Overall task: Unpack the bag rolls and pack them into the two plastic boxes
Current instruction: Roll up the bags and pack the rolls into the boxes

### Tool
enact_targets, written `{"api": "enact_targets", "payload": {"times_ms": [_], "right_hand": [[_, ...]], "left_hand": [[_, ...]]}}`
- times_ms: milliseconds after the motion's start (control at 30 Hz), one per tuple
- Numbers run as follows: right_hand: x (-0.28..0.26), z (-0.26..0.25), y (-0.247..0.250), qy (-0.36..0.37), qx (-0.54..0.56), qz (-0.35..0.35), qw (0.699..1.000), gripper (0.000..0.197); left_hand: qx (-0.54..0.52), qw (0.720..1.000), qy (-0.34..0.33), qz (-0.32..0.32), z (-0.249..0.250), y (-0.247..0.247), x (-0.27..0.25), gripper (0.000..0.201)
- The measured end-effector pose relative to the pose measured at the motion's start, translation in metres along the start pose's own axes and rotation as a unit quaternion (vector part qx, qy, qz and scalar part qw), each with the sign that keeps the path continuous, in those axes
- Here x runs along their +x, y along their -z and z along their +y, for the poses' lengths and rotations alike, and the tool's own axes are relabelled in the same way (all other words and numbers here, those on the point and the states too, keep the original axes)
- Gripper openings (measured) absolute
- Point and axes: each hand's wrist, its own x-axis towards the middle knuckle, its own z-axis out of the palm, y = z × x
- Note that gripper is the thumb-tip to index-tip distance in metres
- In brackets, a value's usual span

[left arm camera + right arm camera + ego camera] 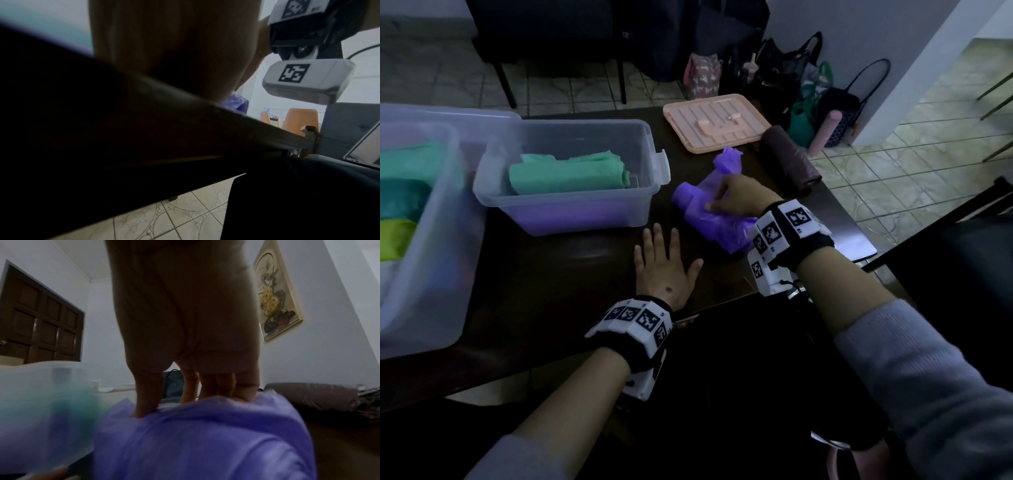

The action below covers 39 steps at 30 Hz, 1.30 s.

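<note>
A purple bag roll (693, 205), partly loose from its purple wrapping, lies on the dark table (551, 274) right of the small clear box (571, 205). My right hand (717, 202) pinches its crumpled plastic from above. In the right wrist view the right hand (185, 394) has thumb and fingers dug into the purple roll (205, 434). My left hand (671, 253) lies flat on the table just in front of the roll, holding nothing. The small box holds a green roll (568, 174) over a purple layer. A brown roll (791, 157) lies further right.
A large clear box (421, 308) at the left holds green, teal and yellow rolls. A pink lid (715, 121) rests at the table's far edge. Bags stand on the tiled floor beyond. The table's near edge (226, 116) runs under my left wrist.
</note>
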Motion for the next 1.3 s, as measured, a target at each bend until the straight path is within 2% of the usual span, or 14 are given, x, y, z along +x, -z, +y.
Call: {"api": "enact_targets", "payload": {"times_ms": [267, 367, 467, 567, 633, 733, 800, 867, 900, 967, 1033, 1133, 1233, 1300], "right_hand": [[0.001, -0.004, -0.022, 0.004, -0.001, -0.029, 1.000, 0.063], [0.003, -0.006, -0.032, 0.024, -0.020, -0.035, 0.999, 0.063], [0.006, -0.003, -0.032, 0.051, -0.022, -0.027, 0.998, 0.057], [0.006, 0.004, -0.018, 0.046, 0.012, -0.027, 0.999, 0.046], [0.004, 0.008, -0.006, 0.036, 0.014, -0.053, 0.998, 0.039], [0.007, 0.011, 0.001, 0.046, -0.038, -0.132, 0.989, 0.018], [0.009, 0.013, -0.001, 0.048, -0.050, -0.166, 0.984, 0.022], [0.011, 0.016, -0.003, 0.056, -0.039, -0.176, 0.982, 0.029], [0.010, 0.018, -0.003, 0.072, -0.026, -0.165, 0.983, 0.032], [0.009, 0.023, -0.003, 0.122, 0.036, -0.095, 0.987, 0.038], [0.008, 0.028, -0.003, 0.153, 0.143, 0.017, 0.978, 0.036], [0.013, 0.037, -0.005, 0.139, 0.253, 0.134, 0.948, 0.029], [0.014, 0.045, -0.003, 0.109, 0.280, 0.169, 0.939, 0.027], [0.013, 0.049, 0.000, 0.088, 0.316, 0.180, 0.928, 0.028]], "left_hand": [[-0.039, 0.999, -0.006, 0.000, -0.002, 0.001, 0.002, 0.073], [-0.074, 0.997, -0.011, -0.014, -0.007, 0.007, 0.005, 0.074], [-0.110, 0.994, -0.020, 0.013, -0.014, 0.017, 0.009, 0.066], [-0.153, 0.987, -0.006, 0.046, -0.017, 0.029, 0.012, 0.057], [-0.177, 0.983, 0.014, 0.040, -0.017, 0.037, 0.015, 0.055], [-0.190, 0.981, 0.023, 0.036, -0.016, 0.046, 0.020, 0.060], [-0.186, 0.982, 0.015, 0.038, -0.014, 0.049, 0.022, 0.064], [-0.161, 0.985, -0.020, 0.064, -0.009, 0.050, 0.019, 0.067], [-0.136, 0.985, -0.058, 0.090, -0.006, 0.050, 0.018, 0.069], [-0.076, 0.978, -0.150, 0.124, 0.000, 0.047, 0.018, 0.075], [-0.008, 0.972, -0.213, 0.097, 0.007, 0.047, 0.023, 0.080], [0.056, 0.969, -0.236, 0.038, 0.016, 0.050, 0.033, 0.086], [0.085, 0.966, -0.240, 0.042, 0.022, 0.057, 0.044, 0.059], [0.079, 0.972, -0.220, -0.005, 0.024, 0.065, 0.052, 0.056]]}}
